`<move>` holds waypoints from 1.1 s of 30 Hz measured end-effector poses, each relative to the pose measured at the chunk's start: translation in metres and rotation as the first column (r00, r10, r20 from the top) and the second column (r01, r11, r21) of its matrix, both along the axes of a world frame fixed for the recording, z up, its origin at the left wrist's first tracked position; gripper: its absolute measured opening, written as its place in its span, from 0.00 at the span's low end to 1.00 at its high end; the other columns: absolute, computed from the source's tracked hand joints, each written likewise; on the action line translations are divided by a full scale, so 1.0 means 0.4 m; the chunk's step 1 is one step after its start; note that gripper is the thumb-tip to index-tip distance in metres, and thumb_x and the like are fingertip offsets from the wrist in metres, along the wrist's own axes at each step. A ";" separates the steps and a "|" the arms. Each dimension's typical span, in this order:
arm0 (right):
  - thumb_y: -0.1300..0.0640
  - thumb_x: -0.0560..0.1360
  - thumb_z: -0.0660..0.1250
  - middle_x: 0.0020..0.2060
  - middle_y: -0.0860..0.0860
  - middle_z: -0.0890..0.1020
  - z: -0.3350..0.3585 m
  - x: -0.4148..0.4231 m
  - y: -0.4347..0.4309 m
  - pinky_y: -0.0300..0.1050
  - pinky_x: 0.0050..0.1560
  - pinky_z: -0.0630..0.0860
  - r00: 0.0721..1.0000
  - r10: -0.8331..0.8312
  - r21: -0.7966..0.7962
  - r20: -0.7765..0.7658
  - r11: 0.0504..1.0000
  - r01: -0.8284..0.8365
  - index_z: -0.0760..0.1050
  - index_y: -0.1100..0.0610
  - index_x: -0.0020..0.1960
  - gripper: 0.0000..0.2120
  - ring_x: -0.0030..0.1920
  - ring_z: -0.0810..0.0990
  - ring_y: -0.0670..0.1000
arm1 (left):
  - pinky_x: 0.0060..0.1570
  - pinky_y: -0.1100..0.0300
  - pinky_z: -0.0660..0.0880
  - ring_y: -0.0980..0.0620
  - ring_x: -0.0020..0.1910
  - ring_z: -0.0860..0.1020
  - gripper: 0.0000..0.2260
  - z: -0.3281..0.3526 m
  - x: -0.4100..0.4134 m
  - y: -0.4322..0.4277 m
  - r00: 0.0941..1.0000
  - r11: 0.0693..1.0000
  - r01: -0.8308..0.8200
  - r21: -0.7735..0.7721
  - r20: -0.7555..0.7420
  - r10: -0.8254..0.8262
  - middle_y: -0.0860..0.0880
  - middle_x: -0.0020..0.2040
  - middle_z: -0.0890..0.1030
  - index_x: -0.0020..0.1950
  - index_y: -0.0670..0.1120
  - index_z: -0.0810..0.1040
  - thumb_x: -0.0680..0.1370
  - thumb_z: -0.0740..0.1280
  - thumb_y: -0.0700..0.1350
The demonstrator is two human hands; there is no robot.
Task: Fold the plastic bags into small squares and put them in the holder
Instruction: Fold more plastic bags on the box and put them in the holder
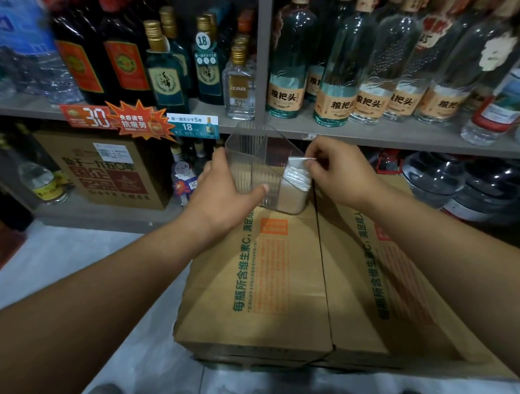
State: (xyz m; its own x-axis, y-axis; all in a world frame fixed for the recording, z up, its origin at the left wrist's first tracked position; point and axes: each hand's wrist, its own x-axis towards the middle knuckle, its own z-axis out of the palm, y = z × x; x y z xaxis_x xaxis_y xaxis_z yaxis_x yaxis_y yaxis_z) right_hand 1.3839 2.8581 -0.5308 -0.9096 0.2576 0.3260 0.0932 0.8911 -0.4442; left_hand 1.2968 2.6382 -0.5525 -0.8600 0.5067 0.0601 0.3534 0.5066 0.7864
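Pinching a folded plastic bag (297, 161), a small translucent white square, between right hand (340, 176) thumb and fingertips at the rim of the clear holder (249, 164). Gripping that holder with the left hand (223, 195), thumb across its front. Standing on a cardboard box (285, 284), holding more folded squares (295, 181) stacked at its right end.

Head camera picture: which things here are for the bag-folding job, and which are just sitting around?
For the job: clear holder, gripped by the left hand; folded bags in it, one pinched by the right hand; cardboard box underneath, serving as a table.

Just sitting around: liquor bottles, price tags, brown carton on the lower shelf, water jugs.
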 end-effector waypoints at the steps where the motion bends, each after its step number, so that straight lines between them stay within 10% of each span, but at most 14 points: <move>1: 0.56 0.80 0.67 0.45 0.47 0.81 -0.004 0.000 0.000 0.46 0.47 0.76 1.000 -0.016 -0.060 0.004 0.998 0.016 0.76 0.51 0.51 0.01 0.47 0.79 0.48 | 0.67 0.44 0.73 0.48 0.67 0.74 0.41 -0.002 0.000 0.002 1.000 1.000 0.001 0.006 0.000 -0.001 0.51 0.67 0.74 0.72 0.56 0.60 0.64 0.69 0.68; 13: 0.57 0.77 0.68 0.45 0.47 0.83 0.031 -0.018 0.001 0.43 0.43 0.78 0.985 -0.016 -0.069 0.171 0.997 0.028 0.79 0.51 0.48 0.02 0.46 0.81 0.49 | 0.67 0.45 0.73 0.50 0.66 0.75 0.39 -0.023 -0.004 0.005 1.000 0.999 0.030 0.027 -0.008 -0.030 0.52 0.67 0.75 0.72 0.57 0.59 0.66 0.69 0.67; 18: 0.48 0.81 0.62 0.55 0.50 0.81 0.038 -0.005 -0.004 0.49 0.53 0.76 0.963 0.043 0.045 0.267 0.997 -0.057 0.75 0.52 0.66 0.16 0.54 0.79 0.53 | 0.68 0.47 0.73 0.51 0.66 0.75 0.36 -0.035 -0.009 0.009 0.999 0.998 0.040 0.048 -0.004 -0.040 0.52 0.67 0.76 0.72 0.57 0.59 0.69 0.70 0.65; 27: 0.53 0.84 0.57 0.40 0.48 0.78 0.037 -0.026 -0.009 0.47 0.42 0.66 0.927 0.076 0.057 0.366 0.993 -0.104 0.76 0.55 0.48 0.13 0.46 0.77 0.53 | 0.67 0.48 0.73 0.50 0.65 0.75 0.31 -0.040 -0.009 0.020 0.999 0.999 0.012 0.050 -0.030 -0.011 0.50 0.67 0.76 0.73 0.53 0.60 0.76 0.68 0.62; 33: 0.54 0.82 0.58 0.54 0.53 0.80 0.069 -0.006 -0.022 0.49 0.53 0.75 0.900 0.092 0.069 0.427 0.989 -0.134 0.77 0.56 0.61 0.13 0.54 0.77 0.54 | 0.66 0.46 0.74 0.51 0.64 0.77 0.32 -0.048 -0.016 0.019 1.000 0.999 0.013 0.048 0.005 -0.013 0.52 0.66 0.77 0.70 0.57 0.60 0.71 0.65 0.68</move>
